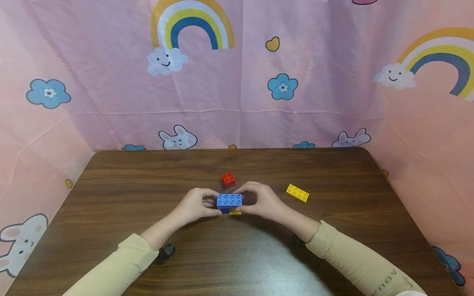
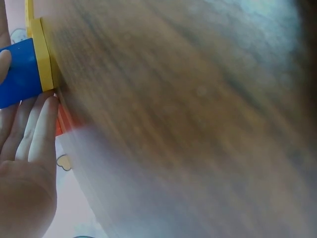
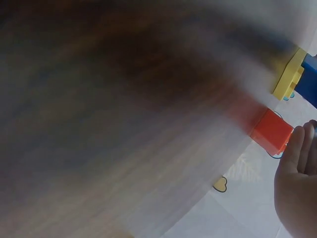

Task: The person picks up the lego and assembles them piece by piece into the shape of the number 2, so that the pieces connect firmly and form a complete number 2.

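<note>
A blue eight-stud toy brick [image 1: 229, 200] is held between both hands at the middle of the table. Under it a yellow flat brick [image 1: 235, 213] shows at the lower right; in the right wrist view some studs of this yellow brick [image 3: 289, 79] are uncovered. My left hand [image 1: 195, 205] pinches the blue brick's left end, thumb in front and fingers behind. From the other end my right hand [image 1: 262, 200] grips it likewise with thumb and fingertips. In the left wrist view the blue brick [image 2: 20, 74] rests against the yellow one, whether fully pressed on I cannot tell.
A red four-stud brick [image 1: 228, 180] stands just behind the hands. Another yellow flat brick [image 1: 297, 193] lies to the right on the brown wooden table [image 1: 237, 263]. Patterned pink cloth [image 1: 314, 131] hangs behind the table and along its sides.
</note>
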`<state>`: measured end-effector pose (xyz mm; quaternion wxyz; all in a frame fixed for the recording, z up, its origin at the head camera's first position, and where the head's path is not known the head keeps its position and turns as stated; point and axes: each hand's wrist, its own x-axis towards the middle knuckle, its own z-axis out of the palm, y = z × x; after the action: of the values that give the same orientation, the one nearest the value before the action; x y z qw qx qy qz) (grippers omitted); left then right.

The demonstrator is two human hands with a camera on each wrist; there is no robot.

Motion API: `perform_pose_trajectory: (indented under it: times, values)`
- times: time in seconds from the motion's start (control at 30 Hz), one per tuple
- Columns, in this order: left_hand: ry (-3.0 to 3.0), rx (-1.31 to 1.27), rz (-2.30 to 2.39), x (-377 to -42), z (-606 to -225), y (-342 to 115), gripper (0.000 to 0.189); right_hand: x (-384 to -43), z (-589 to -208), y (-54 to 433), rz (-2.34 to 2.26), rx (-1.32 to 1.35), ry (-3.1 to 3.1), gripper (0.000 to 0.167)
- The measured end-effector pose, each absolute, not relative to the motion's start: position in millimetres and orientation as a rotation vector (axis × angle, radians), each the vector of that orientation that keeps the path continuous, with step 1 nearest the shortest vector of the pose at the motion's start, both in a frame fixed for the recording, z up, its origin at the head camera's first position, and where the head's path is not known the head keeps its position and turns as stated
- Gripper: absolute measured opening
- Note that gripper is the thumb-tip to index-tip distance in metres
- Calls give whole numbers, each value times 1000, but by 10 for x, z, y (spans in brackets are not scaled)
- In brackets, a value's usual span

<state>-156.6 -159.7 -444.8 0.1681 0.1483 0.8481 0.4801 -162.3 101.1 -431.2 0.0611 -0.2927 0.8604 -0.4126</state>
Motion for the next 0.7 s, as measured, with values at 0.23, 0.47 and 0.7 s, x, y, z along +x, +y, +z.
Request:
perform_pose_trajectory:
  times: [0.23, 0.47, 0.7]
  values:
    - [2413, 433, 1362, -1557, -4425, -1617, 38, -1623, -4306, 1015, -1271, -868, 2592, 38]
    - [2430, 406, 1357, -1550, -4418, -1687, 38, -1633, -4314, 1030, -1282, -843, 2575, 38]
    - [2401, 397, 1412, -1569, -4418, -1774, 32, -1629, -4304, 1038, -1302, -796, 2553, 38]
